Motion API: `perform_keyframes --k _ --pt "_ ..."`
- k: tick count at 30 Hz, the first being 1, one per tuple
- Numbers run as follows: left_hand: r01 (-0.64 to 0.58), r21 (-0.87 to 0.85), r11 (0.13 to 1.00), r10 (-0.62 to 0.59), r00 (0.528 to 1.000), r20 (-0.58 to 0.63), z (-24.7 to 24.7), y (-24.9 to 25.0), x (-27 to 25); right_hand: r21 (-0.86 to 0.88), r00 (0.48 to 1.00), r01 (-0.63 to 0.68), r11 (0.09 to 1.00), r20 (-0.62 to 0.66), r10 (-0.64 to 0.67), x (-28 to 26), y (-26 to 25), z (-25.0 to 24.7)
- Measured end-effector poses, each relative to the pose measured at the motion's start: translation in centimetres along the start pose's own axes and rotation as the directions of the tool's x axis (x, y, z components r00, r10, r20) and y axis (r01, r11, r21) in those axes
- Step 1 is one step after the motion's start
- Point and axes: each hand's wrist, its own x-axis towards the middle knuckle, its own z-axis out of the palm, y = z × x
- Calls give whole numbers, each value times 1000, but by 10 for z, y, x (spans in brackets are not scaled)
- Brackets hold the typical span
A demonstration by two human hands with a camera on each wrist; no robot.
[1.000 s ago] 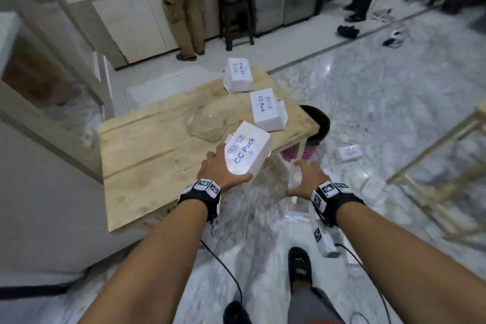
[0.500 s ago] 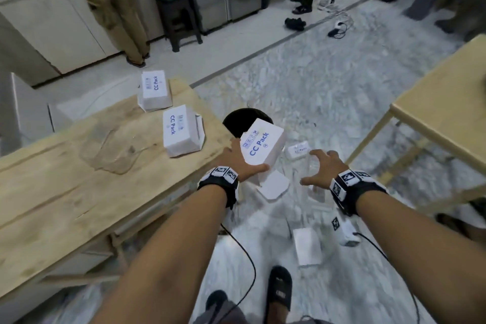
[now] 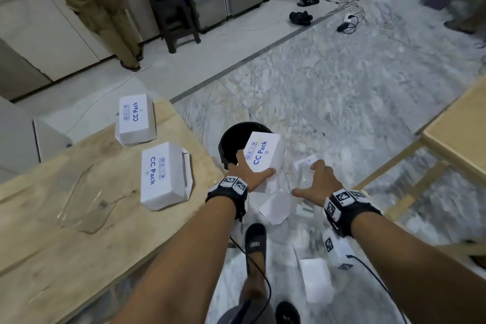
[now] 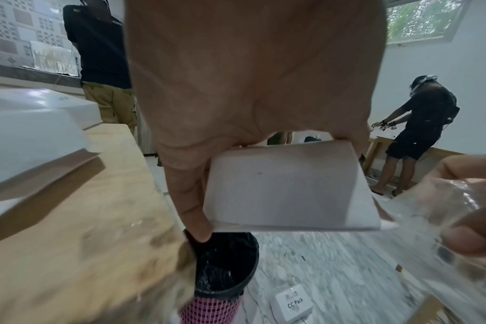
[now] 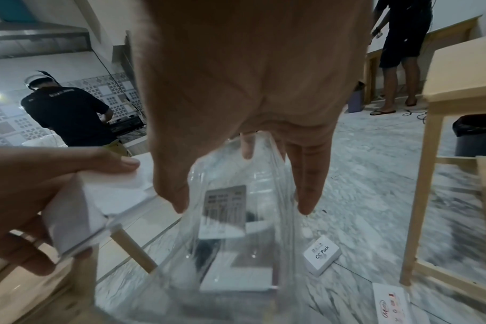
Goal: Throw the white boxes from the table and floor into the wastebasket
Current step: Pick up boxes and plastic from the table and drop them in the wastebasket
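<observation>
Currently mid-carry: left hand point(image 3: 246, 171) grips one box point(image 3: 264, 153), thumb and fingers on opposite sides, right at the bin point(image 3: 231, 144) rim. Right hand point(image 3: 317, 183) pinches a clear plastic bag point(image 5: 236, 219). Next: shift the box over the opening, let go. Count: two boxes on the worktop point(image 3: 65, 244), at least three on the floor, one bin.

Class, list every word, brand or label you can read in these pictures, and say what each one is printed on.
"CC Pack": box in the left hand.
"CC Pack": far box on the table.
"CC Pack": near box on the table.
"CC Pack": box on the floor.
Small print on these boxes, the label in the clear bag and the red script on a floor card: too blurred to read.
</observation>
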Motion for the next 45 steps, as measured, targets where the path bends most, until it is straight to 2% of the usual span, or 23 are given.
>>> perform_keyframes --k 5,11,16,23,30,34,39,45 --pt "136 -18 991 -135 990 51 -24 15 113 16 999 -31 999 44 31 100 -39 -1" --pt "246 36 969 -248 963 100 -33 11 238 96 992 -105 990 78 98 220 -76 26" --pt "297 29 955 -297 942 156 -28 9 310 90 982 -133 987 150 118 291 -91 53" --pt "343 51 938 -347 929 130 -22 -2 369 130 983 -136 982 142 117 362 -108 78" --pt "373 -16 928 -367 919 142 -23 -13 388 286 987 -140 948 117 111 384 -120 95" --pt "347 5 938 -342 924 173 -18 -21 374 252 975 -198 947 151 164 357 -113 94" --pt "294 90 952 -307 921 240 -21 -15 347 161 969 -195 967 186 165 322 -97 77" --pt "185 71 980 -196 959 205 -45 16 296 105 978 -151 983 161 133 263 -108 33"
